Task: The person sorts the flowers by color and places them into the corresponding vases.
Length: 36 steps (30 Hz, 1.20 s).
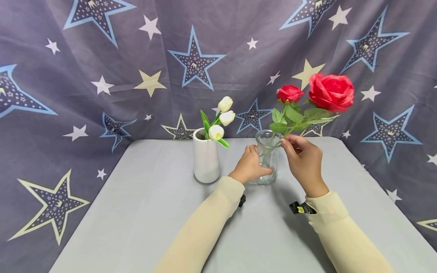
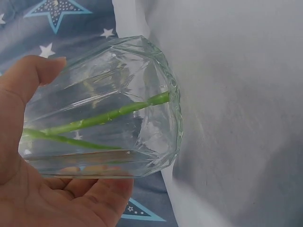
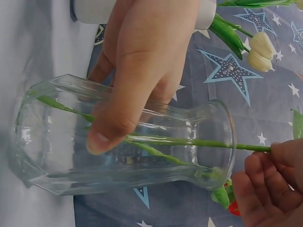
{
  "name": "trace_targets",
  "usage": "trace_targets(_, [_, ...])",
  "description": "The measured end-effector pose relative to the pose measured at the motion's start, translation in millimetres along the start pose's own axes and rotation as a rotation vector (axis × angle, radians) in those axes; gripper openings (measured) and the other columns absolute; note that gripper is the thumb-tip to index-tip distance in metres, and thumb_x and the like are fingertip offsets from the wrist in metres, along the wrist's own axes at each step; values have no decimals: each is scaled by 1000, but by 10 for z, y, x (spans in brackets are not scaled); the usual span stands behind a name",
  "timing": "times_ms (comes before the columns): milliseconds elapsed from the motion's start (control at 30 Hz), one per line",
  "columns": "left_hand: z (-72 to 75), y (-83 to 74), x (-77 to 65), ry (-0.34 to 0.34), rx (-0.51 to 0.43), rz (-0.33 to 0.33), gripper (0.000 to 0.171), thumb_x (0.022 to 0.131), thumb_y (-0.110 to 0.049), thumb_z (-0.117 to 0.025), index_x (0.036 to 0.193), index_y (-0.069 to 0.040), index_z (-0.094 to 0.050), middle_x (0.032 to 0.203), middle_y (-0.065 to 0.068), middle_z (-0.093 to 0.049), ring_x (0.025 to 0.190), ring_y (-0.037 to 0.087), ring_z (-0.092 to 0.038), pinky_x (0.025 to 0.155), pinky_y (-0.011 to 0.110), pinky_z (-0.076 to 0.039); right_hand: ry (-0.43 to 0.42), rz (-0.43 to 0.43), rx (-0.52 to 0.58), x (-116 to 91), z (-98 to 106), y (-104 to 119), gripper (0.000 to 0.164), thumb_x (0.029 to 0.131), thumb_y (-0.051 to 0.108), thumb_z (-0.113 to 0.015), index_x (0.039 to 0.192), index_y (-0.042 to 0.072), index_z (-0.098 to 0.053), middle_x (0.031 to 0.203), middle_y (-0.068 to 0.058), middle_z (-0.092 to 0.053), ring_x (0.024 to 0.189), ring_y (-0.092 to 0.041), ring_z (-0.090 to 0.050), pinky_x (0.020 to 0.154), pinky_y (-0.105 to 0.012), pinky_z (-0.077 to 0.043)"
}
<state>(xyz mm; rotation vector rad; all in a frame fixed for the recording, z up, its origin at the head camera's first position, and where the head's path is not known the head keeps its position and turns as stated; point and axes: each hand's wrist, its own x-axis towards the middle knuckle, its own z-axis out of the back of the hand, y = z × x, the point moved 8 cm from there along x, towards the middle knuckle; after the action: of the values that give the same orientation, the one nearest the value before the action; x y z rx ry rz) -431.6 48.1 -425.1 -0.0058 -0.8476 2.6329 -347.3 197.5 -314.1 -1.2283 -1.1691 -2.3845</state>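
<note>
My left hand (image 1: 250,165) grips the body of a clear faceted glass vase (image 1: 270,142), its thumb across the near side and its fingers round the other. Two green stems (image 2: 111,115) run down inside the glass. Just above the rim, my right hand (image 1: 305,163) pinches one green stem (image 3: 253,147) between thumb and fingers. Over that hand a large red rose (image 1: 331,93) leans to the right. A smaller red rose (image 1: 290,93) stands to its left, with green leaves (image 1: 293,113) below both blooms.
Left of the glass vase stands a white vase (image 1: 206,159) with several white tulips (image 1: 227,118) leaning right. Both vases are toward the back of the grey-covered table (image 1: 146,212). A star-patterned curtain (image 1: 112,76) hangs behind and at the sides.
</note>
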Motion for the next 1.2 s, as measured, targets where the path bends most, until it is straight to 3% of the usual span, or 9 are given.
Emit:
trace_targets(367, [39, -4, -18, 1, 23, 7, 106, 85, -49, -81, 156, 6, -25, 150, 22, -37, 133, 29, -50, 113, 36, -46, 55, 35, -30, -6, -117, -14, 12, 96, 20, -76, 97, 8, -80, 88, -5, -77, 75, -13, -68, 70, -6, -45])
trace_targets(800, [18, -2, -11, 18, 35, 2, 109, 86, -51, -80, 158, 6, -22, 152, 24, -35, 136, 31, -48, 114, 37, -46, 69, 28, -47, -21, -157, -71, 9, 95, 19, -77, 93, 11, -81, 91, -1, -74, 73, -9, -62, 67, -15, -46])
trace_targets(1200, [-2, -6, 3, 13, 25, 2, 109, 85, -51, -81, 158, 5, -23, 153, 23, -35, 135, 31, -48, 113, 37, -46, 84, 13, -32, -28, -158, -97, 10, 95, 20, -77, 95, 10, -81, 85, 0, -71, 70, -8, -58, 64, -12, -42])
